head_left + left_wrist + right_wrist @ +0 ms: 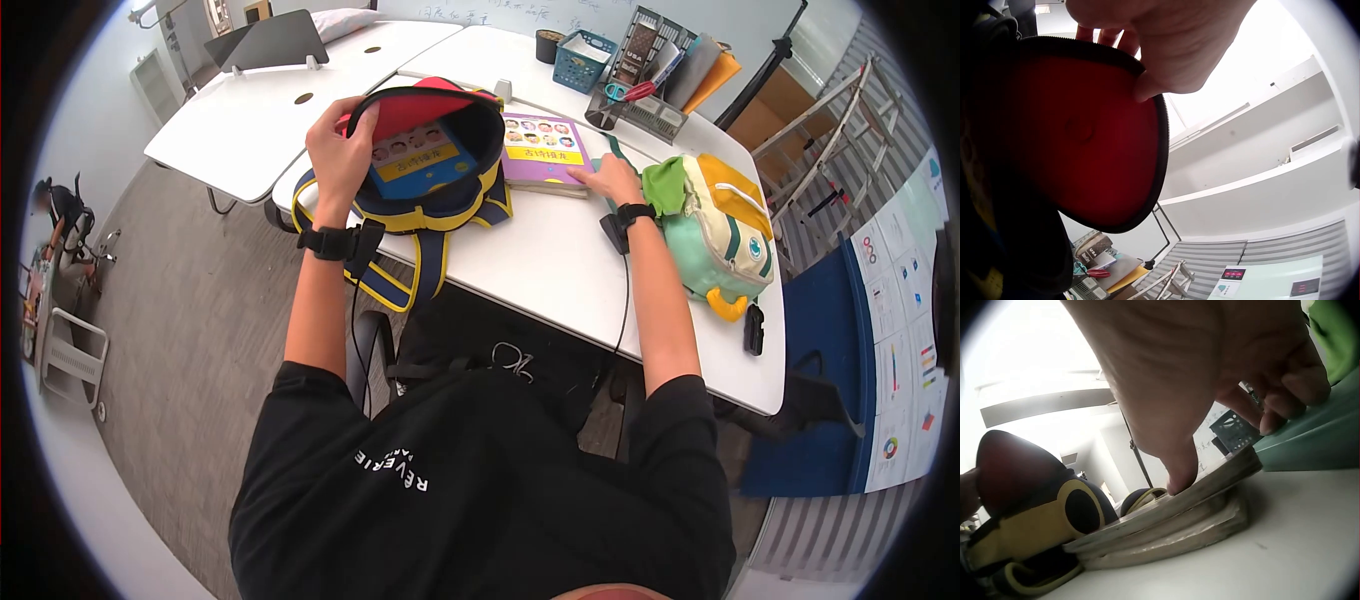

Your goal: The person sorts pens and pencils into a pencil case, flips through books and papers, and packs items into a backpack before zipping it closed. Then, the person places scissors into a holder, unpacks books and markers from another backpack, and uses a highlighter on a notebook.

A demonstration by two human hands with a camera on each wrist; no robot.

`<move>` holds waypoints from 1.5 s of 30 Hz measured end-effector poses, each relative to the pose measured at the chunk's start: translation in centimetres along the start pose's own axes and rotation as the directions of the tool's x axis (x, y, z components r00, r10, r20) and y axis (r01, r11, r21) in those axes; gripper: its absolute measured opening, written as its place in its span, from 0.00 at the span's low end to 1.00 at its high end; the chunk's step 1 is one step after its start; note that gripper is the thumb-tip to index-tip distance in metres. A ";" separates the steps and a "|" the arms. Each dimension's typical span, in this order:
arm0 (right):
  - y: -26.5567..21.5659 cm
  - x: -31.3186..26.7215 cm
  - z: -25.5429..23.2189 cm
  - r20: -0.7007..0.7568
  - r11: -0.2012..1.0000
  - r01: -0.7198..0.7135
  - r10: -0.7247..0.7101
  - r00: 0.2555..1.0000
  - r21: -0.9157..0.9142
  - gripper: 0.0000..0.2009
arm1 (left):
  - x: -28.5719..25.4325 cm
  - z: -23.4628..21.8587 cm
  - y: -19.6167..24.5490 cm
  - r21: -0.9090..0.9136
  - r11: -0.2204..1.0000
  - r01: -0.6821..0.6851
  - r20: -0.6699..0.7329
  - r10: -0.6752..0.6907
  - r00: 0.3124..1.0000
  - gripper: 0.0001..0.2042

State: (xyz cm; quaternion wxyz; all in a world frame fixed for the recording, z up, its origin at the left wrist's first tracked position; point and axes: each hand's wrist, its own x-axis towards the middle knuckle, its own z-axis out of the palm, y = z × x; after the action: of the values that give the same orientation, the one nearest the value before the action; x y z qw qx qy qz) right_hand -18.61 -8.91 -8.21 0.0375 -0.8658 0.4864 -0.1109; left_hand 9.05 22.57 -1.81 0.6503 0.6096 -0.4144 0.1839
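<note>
A navy backpack with yellow trim [400, 219] stands on the table, its top unzipped. My left hand [342, 150] pinches the edge of its raised flap, whose red lining [1091, 134] fills much of the left wrist view. Inside the backpack lies a blue book [425, 172] with a yellow band. Just right of it, a purple book [543, 150] tops a small stack on the table. My right hand [612, 182] rests its thumb on the stack's top near the right edge, with the other fingers loosely bent beside a green-and-cream bag [715, 235].
Behind the books are a teal basket [584, 60], a dark plant pot [548, 45] and a desk organizer [650, 100] with folders and red-handled scissors. A black object [754, 330] lies near the table's right edge. A ladder [835, 140] stands beyond the table on the right.
</note>
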 end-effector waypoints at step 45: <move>-2.0 -1.9 -6.8 0.287 -0.040 -0.369 -0.555 0.781 0.928 0.09 | 0.7 0.5 0.2 -0.102 0.995 -0.003 -0.014 0.002 1.000 0.08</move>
State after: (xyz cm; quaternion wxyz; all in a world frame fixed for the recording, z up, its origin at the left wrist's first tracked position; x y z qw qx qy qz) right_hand -19.43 -5.96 -1.50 0.7924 -0.5766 0.1411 -0.1406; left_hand 9.14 21.94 -1.19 0.6831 0.5739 -0.4195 0.1675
